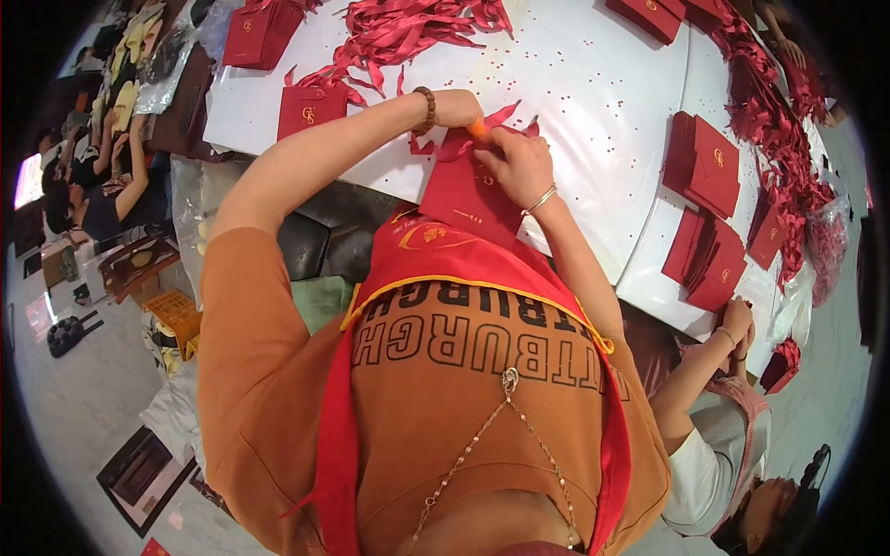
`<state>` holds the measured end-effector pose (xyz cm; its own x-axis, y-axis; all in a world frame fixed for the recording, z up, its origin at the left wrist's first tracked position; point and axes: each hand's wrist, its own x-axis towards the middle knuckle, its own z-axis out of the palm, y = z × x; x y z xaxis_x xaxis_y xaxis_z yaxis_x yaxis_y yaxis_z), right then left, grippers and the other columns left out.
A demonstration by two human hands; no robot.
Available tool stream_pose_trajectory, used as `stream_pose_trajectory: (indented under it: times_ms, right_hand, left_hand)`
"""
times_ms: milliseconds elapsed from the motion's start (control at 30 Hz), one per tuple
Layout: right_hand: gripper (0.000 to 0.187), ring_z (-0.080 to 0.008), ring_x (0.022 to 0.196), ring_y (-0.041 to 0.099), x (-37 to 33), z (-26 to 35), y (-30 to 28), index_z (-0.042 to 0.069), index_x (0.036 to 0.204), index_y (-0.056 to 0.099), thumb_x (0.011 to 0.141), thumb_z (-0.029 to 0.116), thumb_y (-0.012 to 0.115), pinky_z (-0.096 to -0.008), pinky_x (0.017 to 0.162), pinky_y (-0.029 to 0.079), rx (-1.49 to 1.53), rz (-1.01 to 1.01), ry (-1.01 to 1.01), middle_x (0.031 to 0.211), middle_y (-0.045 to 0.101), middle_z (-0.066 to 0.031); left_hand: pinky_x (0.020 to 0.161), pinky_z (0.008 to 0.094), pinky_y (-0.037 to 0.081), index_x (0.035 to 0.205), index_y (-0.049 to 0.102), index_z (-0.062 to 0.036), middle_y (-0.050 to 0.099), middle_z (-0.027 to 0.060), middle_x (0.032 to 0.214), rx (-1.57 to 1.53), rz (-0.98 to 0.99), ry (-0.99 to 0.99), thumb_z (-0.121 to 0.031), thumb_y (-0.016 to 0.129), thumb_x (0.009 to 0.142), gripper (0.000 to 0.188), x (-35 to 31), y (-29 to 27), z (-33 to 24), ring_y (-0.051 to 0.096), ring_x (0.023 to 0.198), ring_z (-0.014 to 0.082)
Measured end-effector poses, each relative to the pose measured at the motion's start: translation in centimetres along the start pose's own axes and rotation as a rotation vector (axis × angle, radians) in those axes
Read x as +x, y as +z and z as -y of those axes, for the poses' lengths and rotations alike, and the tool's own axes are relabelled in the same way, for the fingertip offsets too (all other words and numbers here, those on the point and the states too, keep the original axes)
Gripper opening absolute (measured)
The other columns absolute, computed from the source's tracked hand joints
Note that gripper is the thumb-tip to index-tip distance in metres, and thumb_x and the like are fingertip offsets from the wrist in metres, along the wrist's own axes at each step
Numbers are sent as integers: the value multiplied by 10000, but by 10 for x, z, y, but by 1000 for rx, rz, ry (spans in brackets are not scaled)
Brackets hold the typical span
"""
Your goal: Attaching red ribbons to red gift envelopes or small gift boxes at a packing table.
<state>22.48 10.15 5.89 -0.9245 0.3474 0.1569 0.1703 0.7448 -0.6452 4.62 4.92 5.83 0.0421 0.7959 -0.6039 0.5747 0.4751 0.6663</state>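
Observation:
A red paper bag point(461, 193) with gold marks lies at the table's near edge, against my apron. My left hand point(456, 108), with a beaded bracelet at the wrist, is closed at the bag's top around a small orange tool point(479, 131); its exact kind is mostly hidden. My right hand point(522, 163), wearing a bangle, grips the upper right part of the same bag, thumb and fingers close to the orange tool. Red ribbon point(502, 115) sticks out from the bag's top beyond both hands. Another red bag point(311, 111) lies left of my left hand.
Loose red ribbons point(399, 42) are heaped at the far side. Stacks of red bags point(262, 35) stand far left, others point(702, 165) to the right. Tiny red dots dot the white table point(593, 120). A co-worker's hands point(737, 324) rest at the right edge.

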Motion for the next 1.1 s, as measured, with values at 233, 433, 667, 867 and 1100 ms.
stream_pose_trajectory:
  times_ms: [233,433,667,867,1100]
  right_hand:
    - [196,-247,642,593,6,-6,7,122,880,621,747,265,615,-355,585,417,65,61,46,657,615,-80]
    - [317,-239,764,623,8,-26,13,84,987,611,743,285,640,-330,679,478,143,198,310,828,641,-119]
    - [293,-282,697,607,9,-27,17,98,952,617,734,292,635,-369,633,470,128,137,275,752,631,-118]
    - [297,-278,693,606,10,-28,18,90,952,618,726,284,636,-366,633,467,114,150,274,755,632,-117]
    - [292,-270,689,606,7,-25,17,94,943,620,719,281,640,-367,626,463,103,119,259,753,634,-110]
  left_hand:
    - [575,263,418,815,635,-35,595,61,700,-200,-629,-101,-242,560,784,222,18,1,21,533,634,127]
    - [709,441,448,879,599,-26,606,200,893,154,-931,-437,-409,505,801,402,-14,-26,92,574,863,368]
    - [712,443,450,918,572,-15,611,187,889,239,-864,-445,-344,493,807,357,-9,3,101,581,845,358]
    - [661,394,448,794,593,-39,621,142,841,100,-901,-210,-328,542,775,294,-6,-9,77,591,775,307]
    - [673,400,448,844,564,-49,616,142,809,308,-869,-402,-347,574,763,310,10,12,81,591,774,311]
